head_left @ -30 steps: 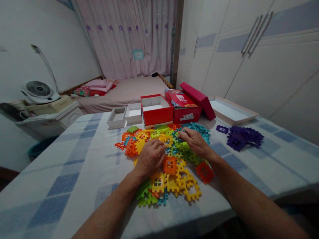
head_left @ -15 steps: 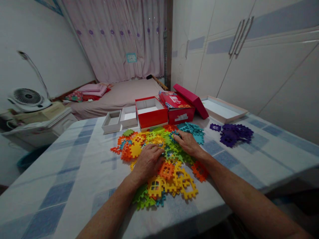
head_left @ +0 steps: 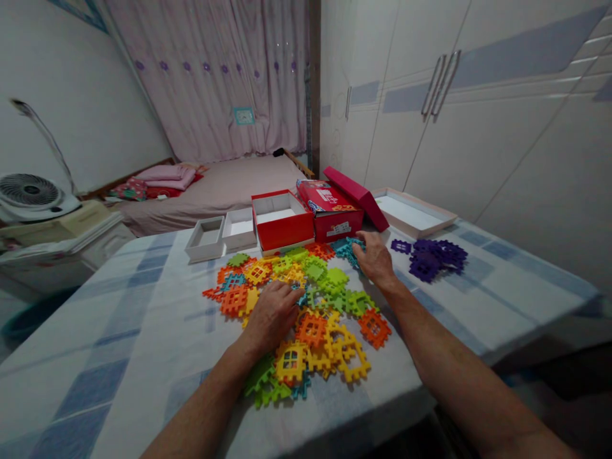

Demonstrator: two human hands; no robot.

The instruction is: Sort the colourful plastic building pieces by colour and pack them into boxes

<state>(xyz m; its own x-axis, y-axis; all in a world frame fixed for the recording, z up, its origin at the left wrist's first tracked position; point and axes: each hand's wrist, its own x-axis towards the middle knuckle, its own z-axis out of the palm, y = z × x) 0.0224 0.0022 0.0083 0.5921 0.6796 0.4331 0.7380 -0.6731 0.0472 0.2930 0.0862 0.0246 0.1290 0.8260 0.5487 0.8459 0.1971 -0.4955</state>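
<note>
A heap of plastic interlocking building blocks in orange, yellow and green [head_left: 333,278] covers the middle of the table. My left hand [head_left: 275,310] rests on the left part of the heap, its fingers curled over a blue block [head_left: 301,297] that shows at the fingertips. Over a pile of teal-blue blocks [head_left: 343,247] at the back is my right hand [head_left: 375,258]. Its thumb and index finger are apart, touching the teal pile, which the hand partly hides. Purple blocks [head_left: 433,260] lie in their own pile to the right of this hand.
Behind the heap stand two small grey-white boxes [head_left: 205,239], an open red box [head_left: 283,229] and a printed red box [head_left: 338,223] with a red lid [head_left: 356,196] leaning on it. A shallow tray [head_left: 415,213] sits at back right. A checked cloth [head_left: 95,357] covers the table.
My right hand has moved back and right, from the green blocks to the teal pile, carrying a teal block. My left hand has stayed on the heap. The view has shifted slightly.
</note>
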